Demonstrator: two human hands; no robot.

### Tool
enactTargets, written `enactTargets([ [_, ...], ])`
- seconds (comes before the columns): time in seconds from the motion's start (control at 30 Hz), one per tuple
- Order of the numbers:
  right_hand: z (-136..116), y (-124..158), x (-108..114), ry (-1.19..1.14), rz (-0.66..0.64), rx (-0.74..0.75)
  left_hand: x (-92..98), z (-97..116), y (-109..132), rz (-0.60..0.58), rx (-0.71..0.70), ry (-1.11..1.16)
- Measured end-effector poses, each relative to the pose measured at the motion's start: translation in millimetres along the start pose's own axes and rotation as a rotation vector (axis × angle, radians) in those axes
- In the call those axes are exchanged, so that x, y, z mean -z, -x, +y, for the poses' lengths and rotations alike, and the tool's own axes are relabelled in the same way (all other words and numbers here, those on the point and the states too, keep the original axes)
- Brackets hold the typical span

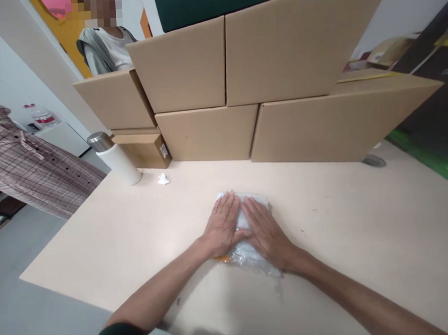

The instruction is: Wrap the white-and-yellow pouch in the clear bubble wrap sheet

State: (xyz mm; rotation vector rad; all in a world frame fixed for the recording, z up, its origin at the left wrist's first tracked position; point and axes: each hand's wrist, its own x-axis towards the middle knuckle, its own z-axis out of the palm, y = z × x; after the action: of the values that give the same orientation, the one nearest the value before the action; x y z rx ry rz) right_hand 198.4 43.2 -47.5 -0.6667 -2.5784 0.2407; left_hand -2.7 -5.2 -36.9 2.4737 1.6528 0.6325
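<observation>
A small packet in clear plastic wrap (248, 257) lies on the pale table (138, 253) in front of me. Through the wrap the packet looks whitish; what is inside I cannot make out. My left hand (223, 225) rests flat on its left half, fingers stretched forward. On the right half lies my right hand (263, 228), also flat with straight fingers. The two thumbs meet over the middle. A bit of orange (222, 259) shows at the packet's lower left, beneath my left wrist. Both hands cover much of the packet.
Stacked cardboard boxes (206, 133) form a wall along the table's back. At the back left stand a white flask (119, 164) with a steel cap and a crumpled tissue (163, 179). One person (106, 51) is behind the boxes; another in checked clothing (29, 154) stands left.
</observation>
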Motion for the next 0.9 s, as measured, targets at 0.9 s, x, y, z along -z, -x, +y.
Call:
enactTargets([
  [0.9, 4.5, 1.2, 14.7, 0.009, -0.129, -0.011, 14.8, 9.7, 21.2, -0.101, 0.069, -0.118],
])
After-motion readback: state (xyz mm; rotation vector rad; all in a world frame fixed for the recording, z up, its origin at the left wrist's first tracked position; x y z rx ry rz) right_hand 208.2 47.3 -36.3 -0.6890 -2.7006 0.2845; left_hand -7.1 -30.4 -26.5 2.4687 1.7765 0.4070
